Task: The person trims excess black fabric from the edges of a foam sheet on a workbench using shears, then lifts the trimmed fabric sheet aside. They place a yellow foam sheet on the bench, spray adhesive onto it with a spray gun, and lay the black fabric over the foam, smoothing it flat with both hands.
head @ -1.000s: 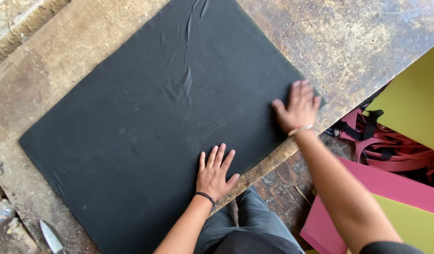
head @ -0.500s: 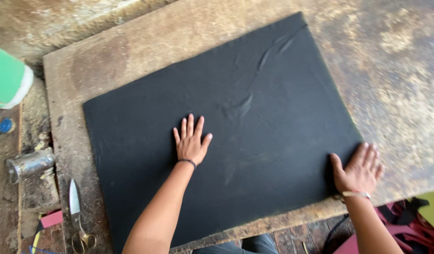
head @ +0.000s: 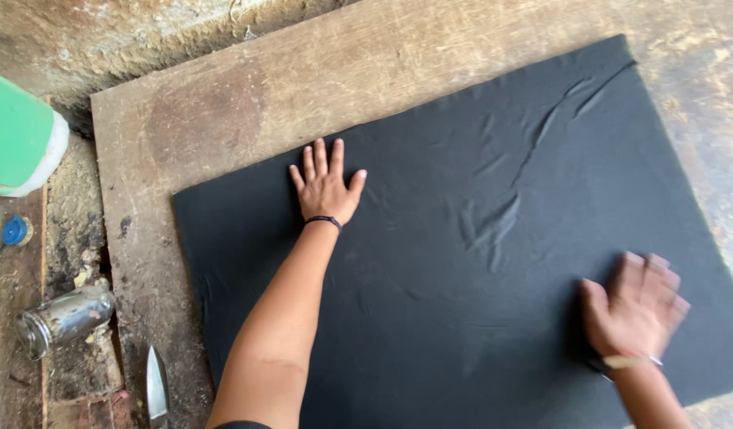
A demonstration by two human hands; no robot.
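Black fabric sheet (head: 462, 262) spread on worn wooden board (head: 223, 103), creased near far right corner. Left hand (head: 325, 188) pressed flat, fingers spread, near far edge; right hand (head: 635, 306), blurred, apparently flat near front edge. Best smoothed outward from centre, anchoring with one palm.

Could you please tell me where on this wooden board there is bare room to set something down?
Bare wood lies on the worn wooden board along its far edge, beyond the large black fabric sheet, and in a strip at the sheet's left. The sheet's centre is free between the left hand and right hand. Crowded: left of the board, around the metal jar and knife blade.
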